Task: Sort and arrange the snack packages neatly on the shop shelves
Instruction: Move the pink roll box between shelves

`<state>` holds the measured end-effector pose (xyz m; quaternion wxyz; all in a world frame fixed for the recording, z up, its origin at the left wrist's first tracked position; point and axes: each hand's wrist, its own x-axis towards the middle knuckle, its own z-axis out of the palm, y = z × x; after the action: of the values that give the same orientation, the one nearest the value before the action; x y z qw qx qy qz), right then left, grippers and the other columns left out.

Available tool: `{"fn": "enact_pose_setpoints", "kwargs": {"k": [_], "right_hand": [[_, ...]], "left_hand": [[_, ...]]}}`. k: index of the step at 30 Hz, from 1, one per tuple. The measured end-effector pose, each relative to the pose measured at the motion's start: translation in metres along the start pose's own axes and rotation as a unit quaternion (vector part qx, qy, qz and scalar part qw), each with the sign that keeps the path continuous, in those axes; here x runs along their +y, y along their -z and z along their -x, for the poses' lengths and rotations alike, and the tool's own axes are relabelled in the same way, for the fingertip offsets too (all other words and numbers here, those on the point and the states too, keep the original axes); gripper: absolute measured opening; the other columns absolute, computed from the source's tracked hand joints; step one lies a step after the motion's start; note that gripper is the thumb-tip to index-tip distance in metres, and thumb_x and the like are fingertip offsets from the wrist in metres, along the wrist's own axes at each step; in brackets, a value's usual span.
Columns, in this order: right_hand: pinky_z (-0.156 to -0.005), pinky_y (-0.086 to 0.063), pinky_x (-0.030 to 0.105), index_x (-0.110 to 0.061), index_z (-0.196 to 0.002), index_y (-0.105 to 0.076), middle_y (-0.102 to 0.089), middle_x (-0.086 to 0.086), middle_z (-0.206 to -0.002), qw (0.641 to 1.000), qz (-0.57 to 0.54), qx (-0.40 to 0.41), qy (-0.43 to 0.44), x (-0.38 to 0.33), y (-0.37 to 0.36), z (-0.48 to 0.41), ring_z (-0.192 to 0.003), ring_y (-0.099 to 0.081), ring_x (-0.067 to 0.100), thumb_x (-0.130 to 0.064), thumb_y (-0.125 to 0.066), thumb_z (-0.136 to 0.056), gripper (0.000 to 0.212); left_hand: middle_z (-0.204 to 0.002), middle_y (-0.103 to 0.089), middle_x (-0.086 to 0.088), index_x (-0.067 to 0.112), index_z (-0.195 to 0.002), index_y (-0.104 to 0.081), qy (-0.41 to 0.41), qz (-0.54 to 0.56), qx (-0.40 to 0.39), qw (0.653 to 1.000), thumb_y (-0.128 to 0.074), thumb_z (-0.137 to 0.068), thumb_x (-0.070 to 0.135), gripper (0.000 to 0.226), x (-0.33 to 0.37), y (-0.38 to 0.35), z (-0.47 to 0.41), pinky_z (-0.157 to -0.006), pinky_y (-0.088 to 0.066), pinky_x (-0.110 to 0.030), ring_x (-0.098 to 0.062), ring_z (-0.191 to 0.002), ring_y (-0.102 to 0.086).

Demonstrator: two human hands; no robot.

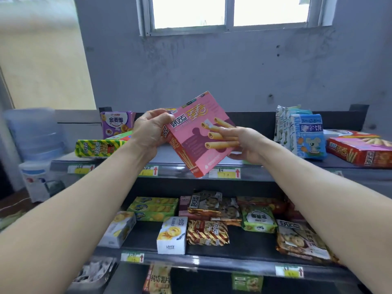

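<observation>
Bright daylight from the overexposed window; soft blur and wide-angle bending at edges.

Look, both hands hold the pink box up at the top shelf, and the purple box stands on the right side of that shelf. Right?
No: the head view shows the purple box on the left side of the top shelf. The left hand and right hand do hold the pink box up.
</observation>
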<state>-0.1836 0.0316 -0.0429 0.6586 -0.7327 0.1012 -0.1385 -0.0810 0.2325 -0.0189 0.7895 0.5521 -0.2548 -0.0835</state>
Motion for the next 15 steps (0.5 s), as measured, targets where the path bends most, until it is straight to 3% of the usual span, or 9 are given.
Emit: {"fn": "enact_pose_setpoints", "kwargs": {"k": [3, 6, 9, 11, 13, 15], "right_hand": [[-0.101, -0.041, 0.042, -0.026, -0.117, -0.061, -0.071, -0.007, -0.112, 0.994, 0.011, -0.077, -0.072, 0.017, 0.006, 0.015, -0.105, -0.067, 0.013, -0.028, -0.071, -0.08, 0.038], [-0.092, -0.05, 0.038, -0.015, -0.113, -0.063, -0.071, -0.001, -0.103, 0.99, 0.054, -0.097, -0.09, 0.031, -0.002, 0.031, -0.093, -0.067, 0.016, -0.032, -0.076, -0.074, 0.045], [-0.081, -0.053, 0.035, -0.011, -0.114, -0.058, -0.07, 0.003, -0.102, 0.991, 0.051, -0.091, -0.08, 0.036, -0.006, 0.044, -0.092, -0.067, 0.019, -0.028, -0.078, -0.072, 0.05], [-0.079, -0.053, 0.038, -0.015, -0.097, -0.055, -0.071, 0.002, -0.097, 0.993, 0.06, -0.076, -0.073, 0.039, -0.006, 0.052, -0.095, -0.067, 0.021, -0.022, -0.08, -0.07, 0.038], [-0.083, -0.052, 0.042, -0.02, -0.09, -0.051, -0.069, 0.004, -0.1, 0.992, 0.075, -0.068, -0.08, 0.045, -0.003, 0.062, -0.099, -0.066, 0.022, -0.02, -0.08, -0.071, 0.034], [-0.092, -0.049, 0.047, -0.017, -0.104, -0.053, -0.068, 0.006, -0.106, 0.988, 0.094, -0.071, -0.103, 0.052, 0.004, 0.073, -0.101, -0.065, 0.023, -0.019, -0.079, -0.073, 0.04]], "left_hand": [[-0.107, -0.058, -0.017, 0.017, -0.092, -0.046, -0.014, -0.011, 0.04, 0.999, -0.064, -0.086, 0.008, 0.021, -0.003, 0.004, 0.028, -0.056, -0.051, -0.026, -0.024, -0.081, -0.06], [-0.118, -0.059, -0.021, 0.01, -0.106, -0.042, -0.004, -0.024, 0.083, 0.996, -0.067, -0.085, 0.012, 0.034, -0.009, 0.008, 0.049, -0.059, -0.053, -0.027, -0.024, -0.082, -0.062], [-0.119, -0.059, -0.022, 0.001, -0.12, -0.04, 0.027, -0.039, 0.122, 0.991, -0.071, -0.082, 0.015, 0.051, -0.019, 0.004, 0.063, -0.075, -0.055, -0.041, -0.027, -0.084, -0.062], [-0.115, -0.062, -0.019, 0.002, -0.124, -0.041, 0.075, -0.06, 0.126, 0.987, -0.074, -0.08, 0.018, 0.057, -0.028, -0.001, 0.07, -0.07, -0.055, -0.042, -0.026, -0.083, -0.063], [-0.102, -0.066, -0.014, 0.007, -0.119, -0.05, 0.15, -0.107, 0.092, 0.979, -0.073, -0.081, 0.02, 0.046, -0.038, -0.007, 0.076, -0.061, -0.054, -0.037, -0.026, -0.078, -0.064], [-0.091, -0.066, -0.013, 0.009, -0.099, -0.062, 0.225, -0.162, 0.043, 0.96, -0.066, -0.085, 0.013, 0.015, -0.049, -0.014, 0.083, -0.053, -0.053, -0.034, -0.025, -0.069, -0.063]]}}
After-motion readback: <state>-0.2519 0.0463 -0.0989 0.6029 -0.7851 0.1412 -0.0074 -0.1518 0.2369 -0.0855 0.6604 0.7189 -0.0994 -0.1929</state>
